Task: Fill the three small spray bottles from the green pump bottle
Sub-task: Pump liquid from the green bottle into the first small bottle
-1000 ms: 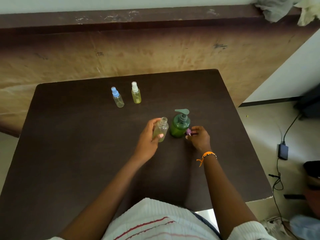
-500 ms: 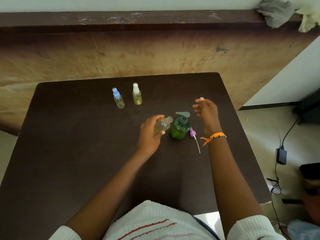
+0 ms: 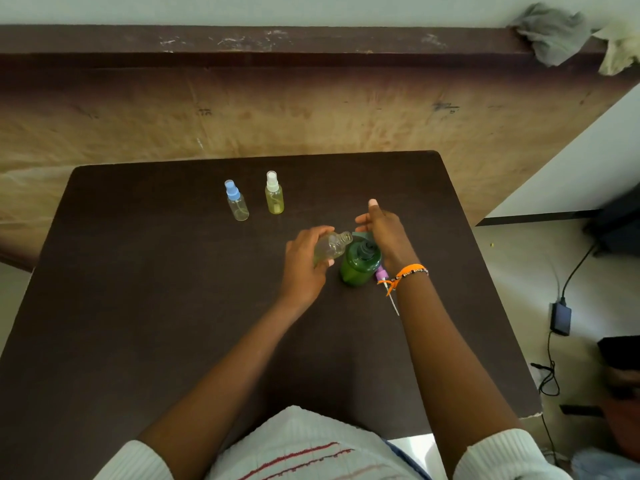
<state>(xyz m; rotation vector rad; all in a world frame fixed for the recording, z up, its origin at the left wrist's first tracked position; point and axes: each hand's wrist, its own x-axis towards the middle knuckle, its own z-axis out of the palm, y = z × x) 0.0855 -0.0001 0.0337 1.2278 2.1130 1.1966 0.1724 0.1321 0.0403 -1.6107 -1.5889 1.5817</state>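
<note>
Left hand (image 3: 304, 261) is gripping our tilted open spray bottle (image 3: 330, 245); right hand (image 3: 381, 226), fingers straight, is pressing the green pump bottle (image 3: 360, 263).

A dark brown surface (image 3: 138, 306) stands before a stained tan wall (image 3: 311, 112) with a dark ledge (image 3: 277, 43) on top. Two crumpled cloths (image 3: 554, 32) lie on the ledge. At right, the pale floor (image 3: 512, 271) carries a black adapter (image 3: 560, 318) with cable.
</note>
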